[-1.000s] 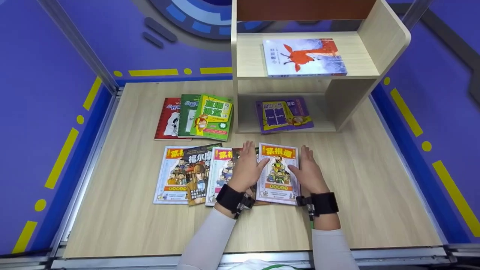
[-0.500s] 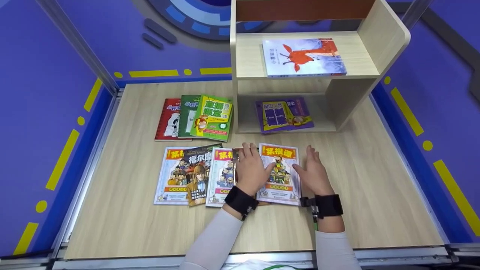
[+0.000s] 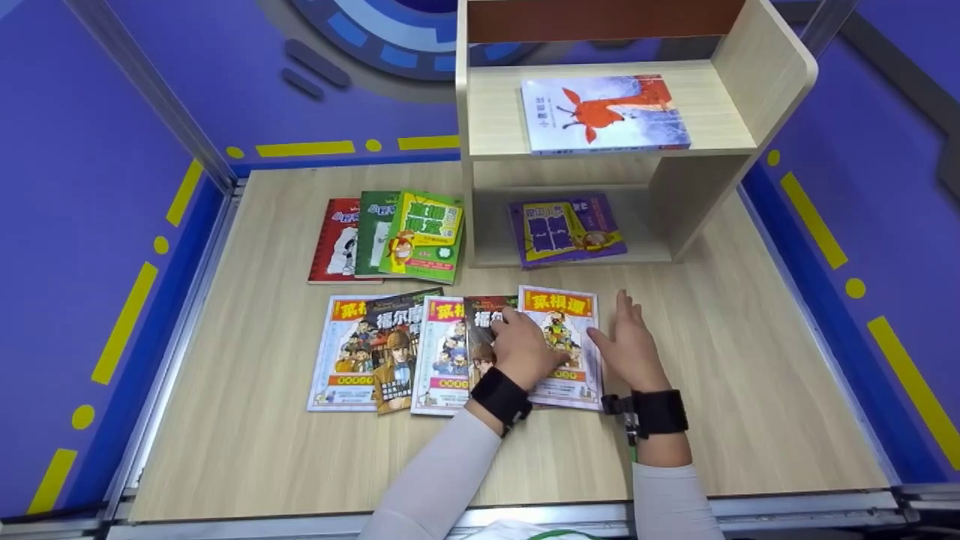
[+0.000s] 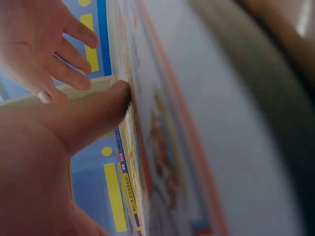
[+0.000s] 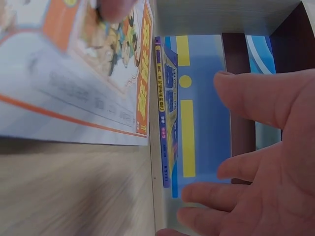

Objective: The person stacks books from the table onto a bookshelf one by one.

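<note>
A comic book (image 3: pixel 559 304) with a red and yellow title lies rightmost in the front row on the table. My left hand (image 3: pixel 529 351) reaches over its left part. In the left wrist view the thumb (image 4: pixel 93 115) comes right up to the cover, and the other fingers are bent toward the dark detective book (image 3: pixel 486 311) beside it. That dark book is partly covered by the hand and the comic. My right hand (image 3: pixel 632 349) stands beside the comic's right edge, fingers extended, thumb near the cover, holding nothing.
Left in the row lie another dark detective book (image 3: pixel 405 322) and similar comics (image 3: pixel 439 382). Behind them are red (image 3: pixel 330 255), green (image 3: pixel 371 259) and bright green (image 3: pixel 427 255) books. A wooden shelf (image 3: pixel 697 202) holds a purple book (image 3: pixel 600 210) below and a giraffe book (image 3: pixel 547 127) above.
My left hand has shifted right and slightly down, off the dark detective book and onto the comic, its fingers bending. My right hand moved slightly right, then stayed nearly still.
</note>
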Tool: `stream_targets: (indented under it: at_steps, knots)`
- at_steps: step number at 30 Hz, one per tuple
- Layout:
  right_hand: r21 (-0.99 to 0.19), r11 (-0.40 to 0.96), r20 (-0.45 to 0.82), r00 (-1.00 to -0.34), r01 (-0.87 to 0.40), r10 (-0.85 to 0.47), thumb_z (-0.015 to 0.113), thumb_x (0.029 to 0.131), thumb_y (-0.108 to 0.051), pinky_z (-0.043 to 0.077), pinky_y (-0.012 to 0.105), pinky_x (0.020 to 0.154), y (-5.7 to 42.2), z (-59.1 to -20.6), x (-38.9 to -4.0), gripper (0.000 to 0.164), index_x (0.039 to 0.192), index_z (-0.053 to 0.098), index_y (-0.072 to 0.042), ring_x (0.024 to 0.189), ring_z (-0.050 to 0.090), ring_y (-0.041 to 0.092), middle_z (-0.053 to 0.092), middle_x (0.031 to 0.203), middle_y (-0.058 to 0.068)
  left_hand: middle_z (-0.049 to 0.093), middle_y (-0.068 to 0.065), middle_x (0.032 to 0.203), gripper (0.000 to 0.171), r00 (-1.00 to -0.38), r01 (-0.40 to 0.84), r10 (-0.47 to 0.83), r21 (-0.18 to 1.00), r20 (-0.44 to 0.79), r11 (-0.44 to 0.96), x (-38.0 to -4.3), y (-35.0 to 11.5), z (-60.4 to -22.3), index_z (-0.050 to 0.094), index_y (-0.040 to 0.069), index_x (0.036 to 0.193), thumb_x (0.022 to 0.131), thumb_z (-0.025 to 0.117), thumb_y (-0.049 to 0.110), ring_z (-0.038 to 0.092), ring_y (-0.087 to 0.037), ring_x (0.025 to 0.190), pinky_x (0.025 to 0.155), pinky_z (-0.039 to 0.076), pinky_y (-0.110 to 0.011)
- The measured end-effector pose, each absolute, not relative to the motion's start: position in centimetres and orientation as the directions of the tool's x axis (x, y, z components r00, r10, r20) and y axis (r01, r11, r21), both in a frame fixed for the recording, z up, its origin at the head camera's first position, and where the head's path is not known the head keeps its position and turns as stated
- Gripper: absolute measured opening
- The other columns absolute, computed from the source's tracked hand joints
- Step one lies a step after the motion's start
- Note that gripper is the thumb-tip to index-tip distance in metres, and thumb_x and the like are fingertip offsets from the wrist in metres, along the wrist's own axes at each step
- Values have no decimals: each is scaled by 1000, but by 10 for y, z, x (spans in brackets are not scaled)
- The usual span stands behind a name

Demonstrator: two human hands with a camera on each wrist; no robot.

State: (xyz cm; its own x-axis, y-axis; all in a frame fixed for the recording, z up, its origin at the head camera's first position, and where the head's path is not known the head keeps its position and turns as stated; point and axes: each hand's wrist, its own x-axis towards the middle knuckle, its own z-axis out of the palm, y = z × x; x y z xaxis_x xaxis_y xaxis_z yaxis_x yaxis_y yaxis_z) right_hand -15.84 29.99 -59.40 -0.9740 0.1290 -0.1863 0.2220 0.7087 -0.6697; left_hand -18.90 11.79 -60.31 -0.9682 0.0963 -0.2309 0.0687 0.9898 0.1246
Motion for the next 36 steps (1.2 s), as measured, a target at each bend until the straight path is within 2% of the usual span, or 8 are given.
stream_targets:
  at_steps: [6,10,13,17,23,28,32,36]
  knots:
    - [-680,688,-215,-966,253,143,63,107,-29,12,63,132,302,-596,-156,95,170,-3,-1,163,0,50,3,175,32,56,-24,133,126,-968,63,101,163,-232,985,-194,114,-603,49,-10,148,70,80,85,65,-36,106,87,60,-40]
    - [-686,683,-215,-966,253,142,63,106,-30,11,63,132,305,-595,-154,96,169,-3,0,163,1,50,2,174,33,68,-27,127,130,-968,38,126,370,-216,928,-196,108,-604,33,-16,155,72,92,66,71,-37,108,96,61,-43]
    - [-687,679,-221,-965,257,141,63,106,-32,11,62,132,306,-594,-153,97,169,-4,1,163,1,50,1,174,34,74,-26,113,112,-967,6,146,552,-210,834,-195,101,-605,38,-15,148,75,96,46,74,-37,103,93,63,-45]
    - [-691,676,-221,-965,255,138,63,106,-32,12,63,132,306,-590,-151,97,169,-3,1,163,2,50,2,173,35,73,-26,106,77,-966,16,187,675,-181,738,-192,91,-604,42,-9,138,90,87,31,74,-40,99,89,63,-48]
    - [-730,641,-211,-970,237,119,63,107,-34,15,63,132,304,-582,-147,96,170,-3,-2,163,8,49,5,175,33,73,-21,97,49,-957,51,237,710,-166,702,-195,77,-602,37,1,137,105,66,24,71,-33,80,70,58,-46]
    - [-775,588,-213,-972,232,103,61,108,-36,20,62,131,298,-581,-146,94,170,0,-3,163,14,47,12,176,28,68,-19,89,41,-964,81,248,787,-94,611,-195,64,-601,35,2,134,106,62,15,61,-28,70,63,51,-41]
    - [-817,527,-205,-972,235,115,60,108,-34,33,62,126,293,-584,-148,85,169,12,2,157,31,49,29,170,31,57,-10,79,37,-968,78,242,855,-57,512,-193,55,-595,33,2,131,106,59,11,51,-23,62,59,45,-36]
    - [-844,471,-207,-966,257,155,59,109,-30,43,59,120,289,-588,-150,74,165,26,5,146,47,48,43,159,32,55,-9,87,35,-966,49,253,913,-61,406,-189,48,-590,33,3,131,108,57,11,51,-20,68,66,48,-33]
